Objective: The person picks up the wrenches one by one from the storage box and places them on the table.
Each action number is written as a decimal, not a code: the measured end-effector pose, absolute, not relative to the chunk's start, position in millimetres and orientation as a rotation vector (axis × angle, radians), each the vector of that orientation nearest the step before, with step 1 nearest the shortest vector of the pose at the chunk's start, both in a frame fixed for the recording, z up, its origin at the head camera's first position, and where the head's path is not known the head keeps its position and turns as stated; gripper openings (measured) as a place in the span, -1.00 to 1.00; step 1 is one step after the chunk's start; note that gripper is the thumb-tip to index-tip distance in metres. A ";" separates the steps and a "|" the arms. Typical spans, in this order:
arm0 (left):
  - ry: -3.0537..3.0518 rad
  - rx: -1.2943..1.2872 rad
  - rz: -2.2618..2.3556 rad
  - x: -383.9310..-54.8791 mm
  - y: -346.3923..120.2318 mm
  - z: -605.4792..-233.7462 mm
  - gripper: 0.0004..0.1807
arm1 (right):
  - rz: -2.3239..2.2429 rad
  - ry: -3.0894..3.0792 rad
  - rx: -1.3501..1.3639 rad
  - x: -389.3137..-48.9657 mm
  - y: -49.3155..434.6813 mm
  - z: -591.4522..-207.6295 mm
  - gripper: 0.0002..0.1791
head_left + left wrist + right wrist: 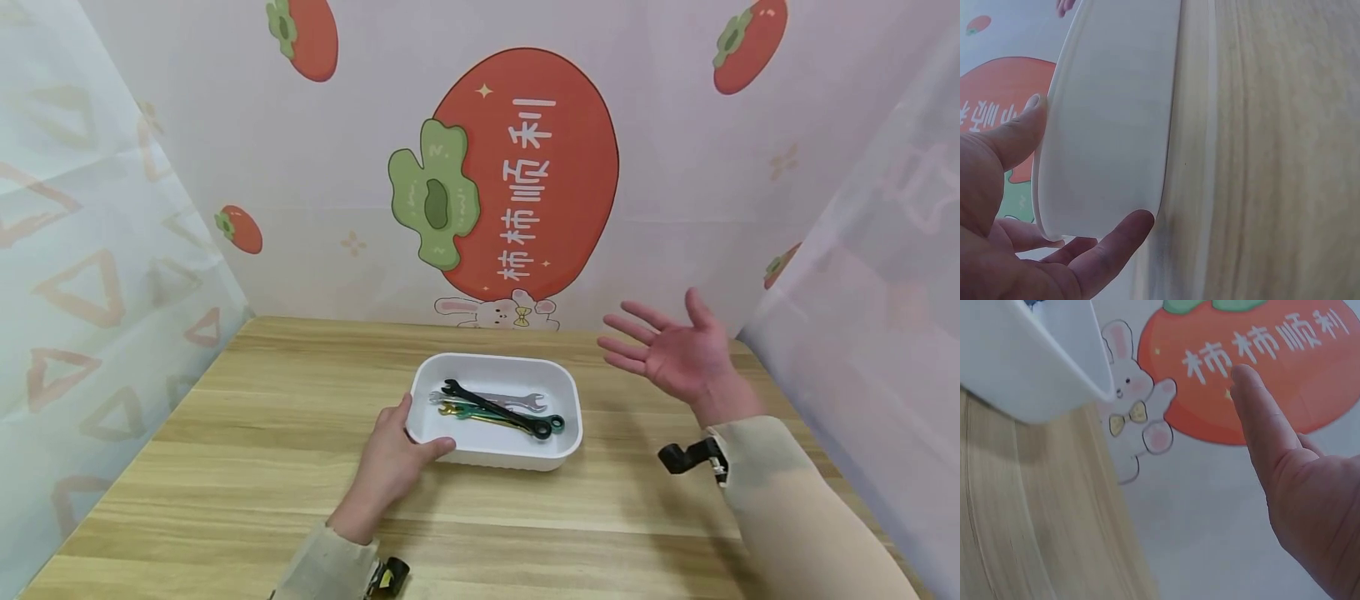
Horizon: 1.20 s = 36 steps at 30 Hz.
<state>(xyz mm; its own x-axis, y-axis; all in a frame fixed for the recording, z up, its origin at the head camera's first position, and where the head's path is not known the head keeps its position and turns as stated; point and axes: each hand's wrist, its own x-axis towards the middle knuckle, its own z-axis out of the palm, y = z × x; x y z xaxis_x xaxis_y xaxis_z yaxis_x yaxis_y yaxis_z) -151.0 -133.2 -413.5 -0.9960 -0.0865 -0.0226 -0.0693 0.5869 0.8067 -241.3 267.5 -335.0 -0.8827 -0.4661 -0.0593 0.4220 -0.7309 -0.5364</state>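
Note:
A white plastic bin point(491, 458) with rounded corners sits on the wooden table. Inside it several combination wrenches lie crossed in a loose pile: a black wrench point(495, 408) on top, with a silver wrench point(534, 402), a green wrench point(557, 422) and a gold wrench point(448, 410) around and under it. My left hand point(393, 454) grips the bin's near left corner; in the left wrist view the thumb point(1022, 131) is at the rim and the fingers wrap round the end wall. My right hand point(684, 358) is raised to the right of the bin, palm turned up, fingers spread, holding nothing.
The wooden tabletop point(225, 467) reaches back to a pale backdrop point(322, 167) printed with persimmons and a rabbit. Sheets of printed fabric hang on the left side point(82, 250) and the right side point(885, 275). Small dark cameras are strapped to both wrists.

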 end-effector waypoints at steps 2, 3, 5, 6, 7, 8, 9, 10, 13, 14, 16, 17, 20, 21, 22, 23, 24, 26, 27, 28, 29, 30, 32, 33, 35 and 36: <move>-2.778 0.136 -1.414 -150.4 -133.1 -413.1 0.14 | -2.513 0.800 -0.132 -242.7 256.9 -332.9 -0.06; -2.777 0.136 -1.417 -150.3 -133.0 -413.0 0.14 | -2.497 0.820 -0.141 -243.2 251.6 -331.7 -0.08; -2.776 0.139 -1.417 -150.4 -132.8 -413.1 0.14 | -2.468 0.878 -0.162 -244.2 241.4 -329.3 -0.11; -2.776 0.141 -1.418 -150.2 -132.8 -413.0 0.14 | -2.454 0.901 -0.173 -244.8 236.4 -328.3 -0.12; -2.776 0.143 -1.418 -150.0 -132.8 -413.0 0.14 | -2.440 0.929 -0.185 -245.4 231.7 -327.6 -0.13; -2.776 0.144 -1.419 -149.8 -132.8 -412.9 0.14 | -2.429 0.957 -0.193 -246.1 227.3 -327.1 -0.14; -2.776 0.146 -1.421 -149.7 -132.8 -413.1 0.14 | -2.417 0.992 -0.197 -247.0 223.0 -326.8 -0.15; -2.774 0.149 -1.425 -149.7 -132.8 -413.2 0.14 | -2.407 1.021 -0.200 -247.8 218.8 -326.6 -0.15; -2.771 0.151 -1.436 -149.6 -132.8 -413.6 0.14 | -2.379 1.097 -0.205 -250.9 207.7 -327.3 -0.16; -2.771 0.150 -1.436 -149.6 -132.8 -413.7 0.14 | -2.371 1.119 -0.205 -252.1 204.3 -327.9 -0.17; -2.772 0.150 -1.434 -149.9 -132.8 -413.9 0.14 | -2.355 1.149 -0.204 -254.3 197.8 -329.3 -0.18; -2.773 0.148 -1.432 -150.0 -132.8 -413.9 0.14 | -2.347 1.169 -0.203 -255.6 194.8 -330.2 -0.19; -2.775 0.145 -1.427 -150.3 -132.8 -413.9 0.13 | -2.318 1.231 -0.195 -258.6 186.0 -333.1 -0.19; -2.773 0.144 -1.428 -150.4 -132.8 -414.0 0.13 | -2.307 1.249 -0.194 -259.5 183.2 -334.1 -0.19; -2.772 0.143 -1.429 -150.5 -132.7 -414.1 0.13 | -2.297 1.269 -0.194 -260.3 180.6 -335.1 -0.18; -2.770 0.142 -1.432 -150.4 -132.7 -414.0 0.13 | -2.287 1.286 -0.191 -261.0 178.1 -336.0 -0.17; -2.768 0.142 -1.435 -150.4 -132.7 -414.1 0.13 | -2.276 1.297 -0.192 -261.4 175.7 -336.7 -0.16; -2.763 0.141 -1.445 -150.7 -132.5 -414.4 0.13 | -2.258 1.317 -0.186 -262.0 171.2 -338.1 -0.14; -2.761 0.140 -1.448 -150.8 -132.6 -414.5 0.13 | -2.250 1.325 -0.185 -262.2 169.2 -338.7 -0.13; -2.760 0.139 -1.451 -150.8 -132.6 -414.6 0.13 | -2.241 1.338 -0.178 -262.3 167.2 -339.2 -0.13; -2.758 0.138 -1.454 -150.9 -132.7 -414.6 0.12 | -2.232 1.352 -0.175 -262.4 165.3 -339.8 -0.13; -2.757 0.136 -1.455 -150.9 -132.7 -414.6 0.12 | -2.223 1.363 -0.169 -262.4 163.6 -340.3 -0.14; -2.755 0.133 -1.457 -151.2 -132.7 -414.6 0.12 | -2.206 1.380 -0.155 -262.6 160.4 -341.4 -0.17; -2.754 0.132 -1.457 -151.1 -132.7 -414.5 0.12 | -2.193 1.390 -0.150 -262.8 159.0 -342.2 -0.19; -2.754 0.130 -1.459 -150.8 -132.8 -414.3 0.12 | -2.158 1.408 -0.148 -263.1 156.3 -343.7 -0.24; -2.755 0.130 -1.459 -150.7 -132.7 -414.2 0.12 | -2.137 1.419 -0.143 -263.6 155.1 -344.9 -0.25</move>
